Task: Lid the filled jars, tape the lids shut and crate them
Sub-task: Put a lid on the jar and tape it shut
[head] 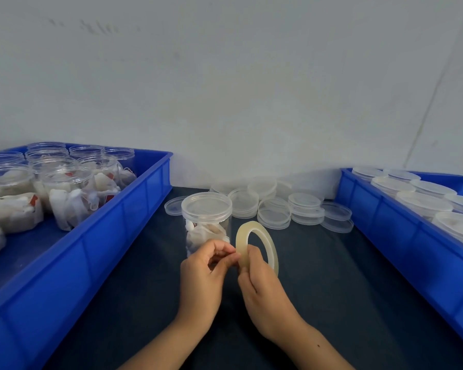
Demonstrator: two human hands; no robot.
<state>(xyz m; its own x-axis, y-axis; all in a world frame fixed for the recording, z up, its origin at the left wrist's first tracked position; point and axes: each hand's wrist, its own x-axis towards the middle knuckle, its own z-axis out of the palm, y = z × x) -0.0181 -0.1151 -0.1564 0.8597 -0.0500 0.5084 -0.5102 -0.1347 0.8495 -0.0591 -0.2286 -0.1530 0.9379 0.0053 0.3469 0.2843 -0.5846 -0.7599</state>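
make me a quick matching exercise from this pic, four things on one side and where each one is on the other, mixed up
Things:
1. tape roll
2. lidded jar
3. loose lids
4. open filled jars

Places:
A. in the left blue crate
B. piled on the dark table by the wall
C. held in the right hand
D. standing on the table just beyond the left hand

Pairs: 1-C, 2-D, 3-B, 4-A

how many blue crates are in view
2. One blue crate sits on the left, holding open filled jars. The other blue crate is on the right, holding lidded jars. Both run past the frame edges.
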